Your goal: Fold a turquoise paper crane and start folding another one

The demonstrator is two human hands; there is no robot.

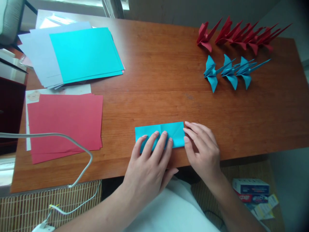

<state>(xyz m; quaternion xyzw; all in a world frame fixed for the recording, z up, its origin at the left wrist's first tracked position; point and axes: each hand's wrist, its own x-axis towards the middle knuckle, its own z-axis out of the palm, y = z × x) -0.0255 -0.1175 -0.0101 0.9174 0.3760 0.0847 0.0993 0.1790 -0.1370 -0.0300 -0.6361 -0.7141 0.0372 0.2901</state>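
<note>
A folded turquoise paper rectangle [169, 130] lies flat on the wooden table [156, 80] near its front edge. My left hand [149, 161] rests on the paper's lower left part, fingers spread and flat, pressing it down. My right hand [201, 148] is at the paper's right edge, fingers stretched out with the tips touching that edge.
Turquoise and lilac sheets [82, 54] are stacked at the back left, red sheets [65, 124] lie at the front left. Several red paper cranes [241, 35] and three blue cranes [231, 72] stand at the back right. A white cable [79, 151] curves over the left edge. Boxes [251, 188] lie on the floor.
</note>
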